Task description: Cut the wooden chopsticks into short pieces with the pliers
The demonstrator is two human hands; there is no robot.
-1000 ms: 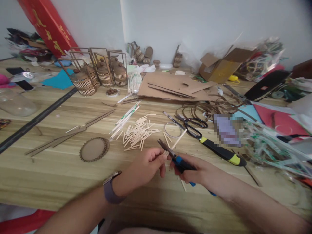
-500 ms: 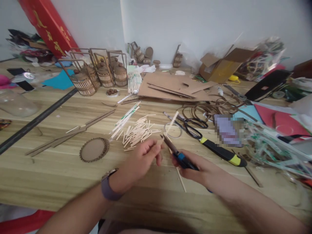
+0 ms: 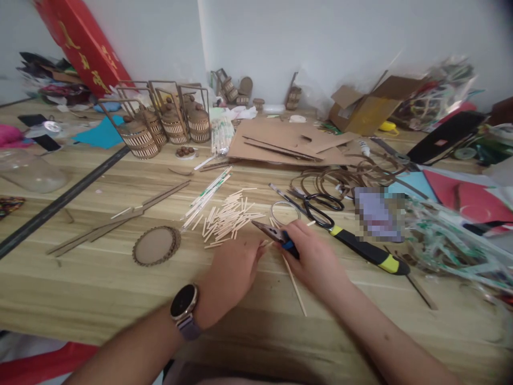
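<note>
My right hand (image 3: 316, 259) is closed round pliers (image 3: 269, 231) with dark jaws and blue-and-black handles. The jaws point left, toward a loose pile of short wooden stick pieces (image 3: 226, 219). Just below the pliers, my left hand (image 3: 234, 270) is closed with its back turned up. Its fingertips pinch a thin wooden stick (image 3: 266, 244), mostly hidden by the hands. A pale stick end (image 3: 311, 223) shows past my right hand's knuckles. On the table between my hands lies a longer stick (image 3: 295, 291).
Left of my hands lies a round cardboard disc (image 3: 154, 246) with a ridged rim. Scissors (image 3: 320, 211) and a tool with a black-and-yellow handle (image 3: 368, 251) lie to the right. Behind stand small lidded baskets (image 3: 140, 139) and flat cardboard (image 3: 272, 133).
My right hand has turned over and shifted up, swinging the pliers' jaws left. The stick that stood upright in the jaws is now mostly hidden. My left hand has rolled palm down.
</note>
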